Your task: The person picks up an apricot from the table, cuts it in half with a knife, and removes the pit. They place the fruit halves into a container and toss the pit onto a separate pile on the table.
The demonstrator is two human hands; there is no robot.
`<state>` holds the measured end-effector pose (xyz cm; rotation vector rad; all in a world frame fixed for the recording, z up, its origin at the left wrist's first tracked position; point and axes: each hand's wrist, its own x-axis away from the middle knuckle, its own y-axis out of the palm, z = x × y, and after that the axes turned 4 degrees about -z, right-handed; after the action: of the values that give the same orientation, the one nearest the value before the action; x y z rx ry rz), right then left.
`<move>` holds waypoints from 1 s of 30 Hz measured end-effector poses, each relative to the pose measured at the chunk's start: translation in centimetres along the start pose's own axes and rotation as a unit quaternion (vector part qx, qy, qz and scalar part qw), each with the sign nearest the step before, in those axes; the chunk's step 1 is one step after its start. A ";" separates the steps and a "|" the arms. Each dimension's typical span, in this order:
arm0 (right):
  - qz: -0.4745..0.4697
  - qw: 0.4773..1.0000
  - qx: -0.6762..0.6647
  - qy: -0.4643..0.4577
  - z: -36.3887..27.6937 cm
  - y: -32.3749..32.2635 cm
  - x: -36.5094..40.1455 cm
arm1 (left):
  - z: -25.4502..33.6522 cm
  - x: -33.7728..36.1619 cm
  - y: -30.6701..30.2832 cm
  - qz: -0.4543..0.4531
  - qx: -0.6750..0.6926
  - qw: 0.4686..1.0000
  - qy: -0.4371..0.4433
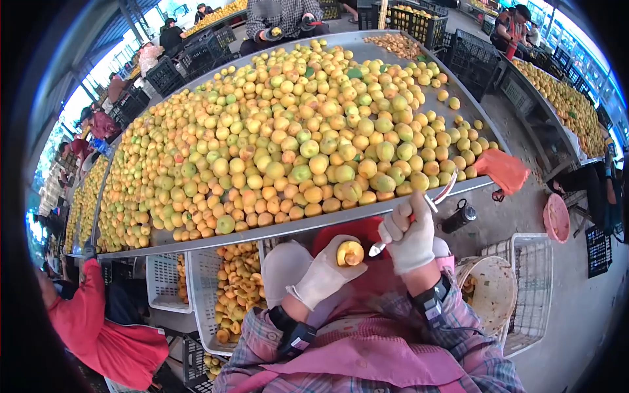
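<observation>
My left hand point(325, 275), in a white glove, holds a cut apricot point(350, 253) with its open face and brown pit upward. To its right, my right hand point(409, 236), also gloved, is wrapped round a red-handled tool point(413, 218). A curved metal part of the tool sticks up at the upper right, and a small metal tip point(377, 249) points down-left toward the apricot without touching it. Beyond both hands, a big heap of whole apricots point(282, 137) covers the metal table point(288, 229).
Crates of cut apricots point(213, 301) stand at lower left. A white bucket point(491, 295), a crate point(532, 295) and a black bottle point(459, 216) are at right. A red bag point(501, 171) hangs at the table corner. A person in a red jacket point(98, 327) is at left; others work beyond.
</observation>
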<state>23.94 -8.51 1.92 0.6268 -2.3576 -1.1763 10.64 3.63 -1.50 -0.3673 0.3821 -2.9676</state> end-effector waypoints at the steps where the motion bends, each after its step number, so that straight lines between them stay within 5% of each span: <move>1: -0.035 0.995 0.079 -0.045 0.0 -0.2 0.3 | -0.7 0.0 -0.1 0.043 -0.018 0.999 0.017; 2: -0.040 0.995 0.076 -0.049 0.3 0.0 0.5 | -0.9 0.1 -0.3 0.085 -0.036 0.995 0.033; 4: 0.044 0.938 0.343 0.021 0.8 0.2 0.8 | -0.7 -0.2 -0.3 0.099 -0.044 0.994 0.032; 10: -0.057 0.905 0.408 0.108 3.7 -1.4 1.2 | -0.8 -1.1 -0.4 0.138 -0.084 0.986 0.030; 12: -0.090 0.902 0.421 0.044 4.9 -2.4 0.9 | -1.4 -1.6 -0.3 0.138 -0.083 0.986 0.040; 18: -0.045 0.911 0.399 0.089 3.8 -3.2 0.2 | -0.8 -0.9 -1.9 0.171 0.202 0.958 -0.107; 19: -0.044 0.915 0.391 0.082 3.8 -3.9 -0.5 | 1.9 -0.1 -2.2 0.227 0.145 0.956 -0.120; 20: -0.042 0.915 0.393 0.079 3.5 -4.2 -1.1 | -1.7 0.2 -3.0 0.236 0.028 0.970 -0.044; 24: 0.014 0.888 0.456 0.061 0.5 -3.9 -4.1 | -6.9 3.2 -6.3 0.368 0.074 0.927 0.021; 26: 0.039 0.887 0.456 0.058 -1.3 -4.4 -6.2 | -7.9 5.6 -8.3 0.413 0.183 0.885 -0.111; 28: 0.073 0.878 0.473 0.015 -2.8 -4.9 -8.8 | -16.6 8.1 -10.3 0.502 0.056 0.860 -0.075; 30: 0.114 0.859 0.498 0.014 -4.5 -4.6 -10.8 | -23.8 12.8 -13.0 0.448 -0.010 0.873 -0.195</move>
<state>36.11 -7.63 -1.21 0.6101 -2.7983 0.2513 -8.94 19.71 -17.60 -0.5807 0.3881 -1.9281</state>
